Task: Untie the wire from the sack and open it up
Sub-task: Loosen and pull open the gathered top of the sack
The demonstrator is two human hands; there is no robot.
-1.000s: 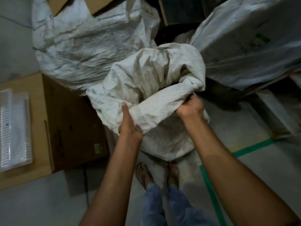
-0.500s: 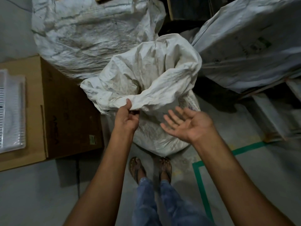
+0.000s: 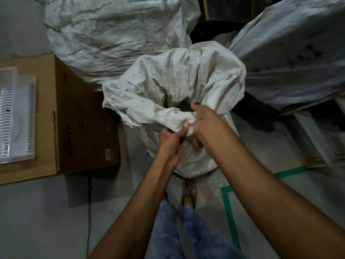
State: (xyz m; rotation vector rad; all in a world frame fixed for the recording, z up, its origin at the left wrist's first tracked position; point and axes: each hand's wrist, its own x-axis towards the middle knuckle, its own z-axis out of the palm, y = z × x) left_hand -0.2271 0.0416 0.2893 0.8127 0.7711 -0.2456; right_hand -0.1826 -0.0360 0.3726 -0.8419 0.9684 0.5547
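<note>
A white woven sack (image 3: 179, 79) stands on the floor in front of me, its top loose and crumpled with a dark opening near the middle. My left hand (image 3: 172, 144) grips the near rim of the sack's mouth from below. Right beside it, my right hand (image 3: 204, 122) grips the same fold of rim, thumb up by the opening. No wire shows anywhere on the sack.
A larger grey sack (image 3: 112, 30) lies behind to the left and another (image 3: 291, 58) to the right. A brown cardboard box (image 3: 82, 116) with a clear plastic tray (image 3: 15, 116) on top stands at left. Green tape (image 3: 229, 214) marks the floor by my feet (image 3: 189, 193).
My right hand, open and off the sack half a second ago, has come back and taken the near rim next to my left hand. The sack's mouth shows a dark gap now.
</note>
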